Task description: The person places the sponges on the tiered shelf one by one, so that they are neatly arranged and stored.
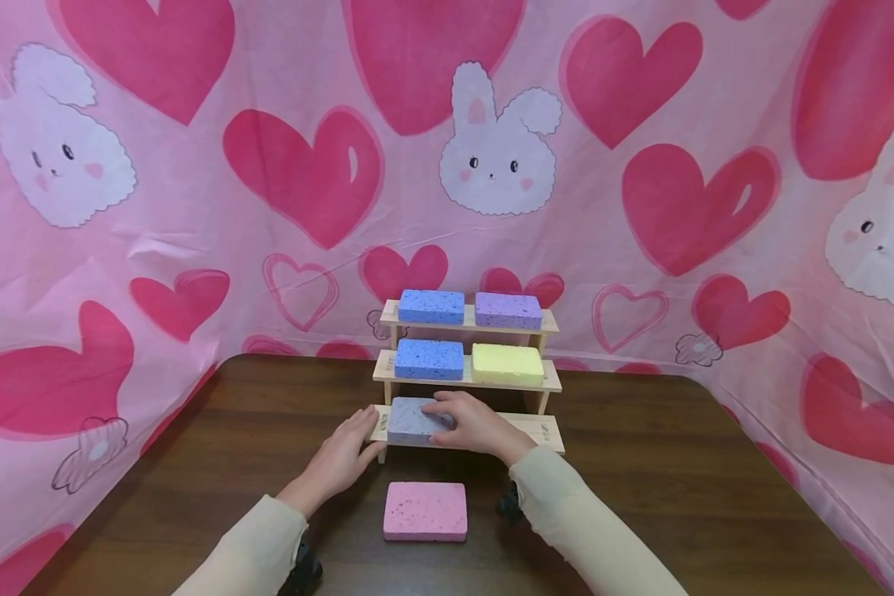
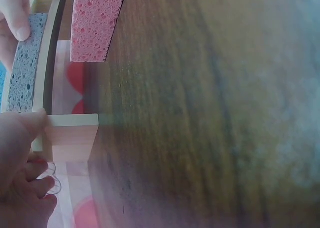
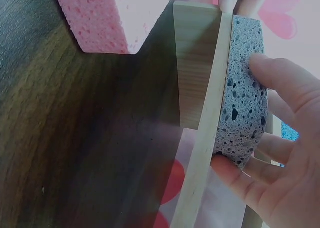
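A three-tier wooden shelf rack (image 1: 540,426) stands on the dark table. On its lowest board, toward the left, lies a grey-blue sponge (image 1: 410,420) with a speckled, porous face. My right hand (image 1: 477,426) holds this sponge at its right side; in the right wrist view the thumb is on its front face and other fingers are around the end and back. My left hand (image 1: 340,455) grips the left end of the lowest board, with curled fingers (image 2: 42,185) beside the end. A pink sponge (image 1: 425,511) lies flat on the table in front of the rack.
The middle board bears a blue sponge (image 1: 429,359) and a yellow sponge (image 1: 507,364). Above them, another blue sponge (image 1: 431,306) and a purple sponge (image 1: 508,310) sit on the top board. A pink heart-and-rabbit cloth (image 1: 417,199) hangs behind the table (image 1: 641,497).
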